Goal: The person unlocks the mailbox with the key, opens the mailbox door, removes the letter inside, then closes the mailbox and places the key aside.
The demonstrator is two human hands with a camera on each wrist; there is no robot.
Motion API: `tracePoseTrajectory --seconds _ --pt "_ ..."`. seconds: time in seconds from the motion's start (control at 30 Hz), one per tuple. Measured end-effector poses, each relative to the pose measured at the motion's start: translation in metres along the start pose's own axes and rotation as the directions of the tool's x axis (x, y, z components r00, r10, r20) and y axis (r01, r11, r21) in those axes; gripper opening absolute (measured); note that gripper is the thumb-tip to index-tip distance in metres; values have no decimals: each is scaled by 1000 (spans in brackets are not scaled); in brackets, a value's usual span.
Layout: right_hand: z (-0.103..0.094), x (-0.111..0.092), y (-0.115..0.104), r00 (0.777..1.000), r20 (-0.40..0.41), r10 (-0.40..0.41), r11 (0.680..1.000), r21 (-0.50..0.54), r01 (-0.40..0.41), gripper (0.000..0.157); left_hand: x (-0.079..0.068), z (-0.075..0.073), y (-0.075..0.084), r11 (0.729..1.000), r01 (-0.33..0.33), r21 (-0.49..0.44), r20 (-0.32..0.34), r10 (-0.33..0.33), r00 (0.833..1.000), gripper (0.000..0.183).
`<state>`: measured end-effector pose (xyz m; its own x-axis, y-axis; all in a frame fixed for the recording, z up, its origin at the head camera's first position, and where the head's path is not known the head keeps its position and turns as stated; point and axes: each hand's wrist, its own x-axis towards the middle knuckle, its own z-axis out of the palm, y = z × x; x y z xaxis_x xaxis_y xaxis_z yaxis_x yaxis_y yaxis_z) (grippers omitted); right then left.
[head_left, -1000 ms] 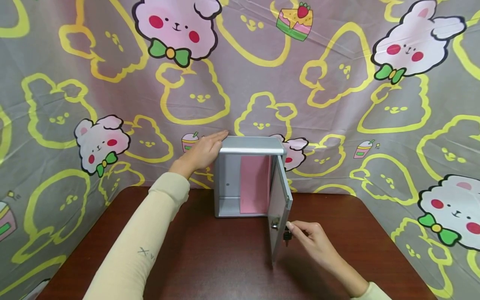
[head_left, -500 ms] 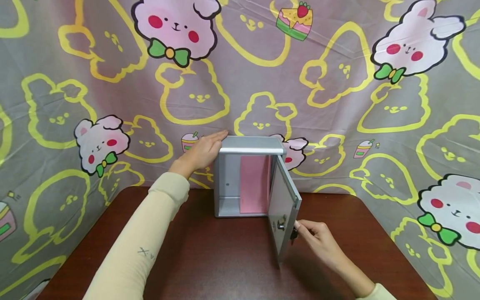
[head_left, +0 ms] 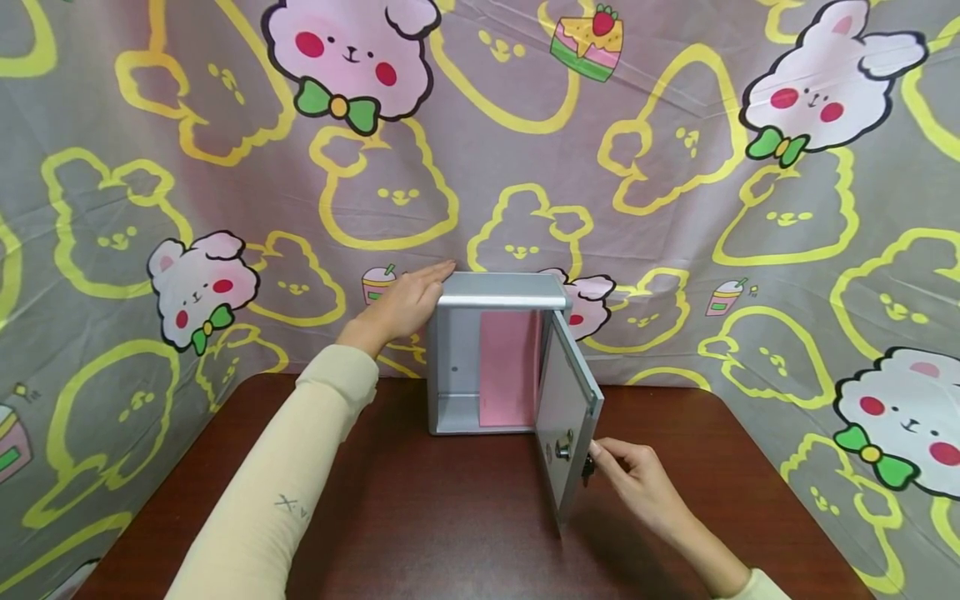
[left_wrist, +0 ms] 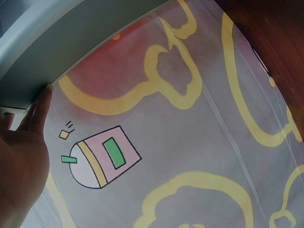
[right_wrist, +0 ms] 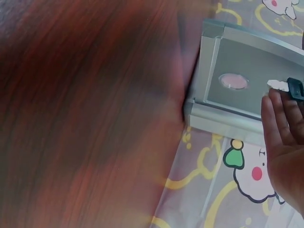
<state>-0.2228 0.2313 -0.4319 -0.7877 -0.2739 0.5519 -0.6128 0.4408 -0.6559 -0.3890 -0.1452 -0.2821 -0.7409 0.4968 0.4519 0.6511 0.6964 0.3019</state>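
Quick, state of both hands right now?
Left hand: open, fingers against the box at its upper left corner.
Right hand: closed, apparently pinching the key at the open door's outer side.

Box [head_left: 504, 287]: silver-grey
Door [head_left: 564, 396]: grey
Key [right_wrist: 296, 89]: black head
Sheet [head_left: 509, 367]: pink
Tabletop [head_left: 420, 517]: reddish-brown, streaked grain
Cloth [head_left: 667, 100]: grey, yellow outlines, white rabbits
Sleeve [head_left: 247, 492]: cream, dark markings

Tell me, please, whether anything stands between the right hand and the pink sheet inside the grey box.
Yes: the open door stands between the right hand and the pink sheet; the hand is at its outer side.
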Motion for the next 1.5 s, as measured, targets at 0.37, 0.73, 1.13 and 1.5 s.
tracePoseTrajectory --seconds 0.37,0.73,1.13,1.5 --pt "-13 3 -15 987 -162 -22 966 -258 -21 20 0 -1 0 1000 -15 -7 10 15 1000 56" --pt "-15 2 -51 949 -248 -196 906 -417 78 34 -1 -2 2 999 -27 -21 15 27 1000 56" --pt "5 8 -65 935 -212 -285 901 -392 186 37 0 -2 3 1000 -20 -18 10 20 1000 56" --pt "16 14 -67 923 -246 -295 881 -445 163 10 0 -1 1 999 -28 -17 1 28 1000 55"
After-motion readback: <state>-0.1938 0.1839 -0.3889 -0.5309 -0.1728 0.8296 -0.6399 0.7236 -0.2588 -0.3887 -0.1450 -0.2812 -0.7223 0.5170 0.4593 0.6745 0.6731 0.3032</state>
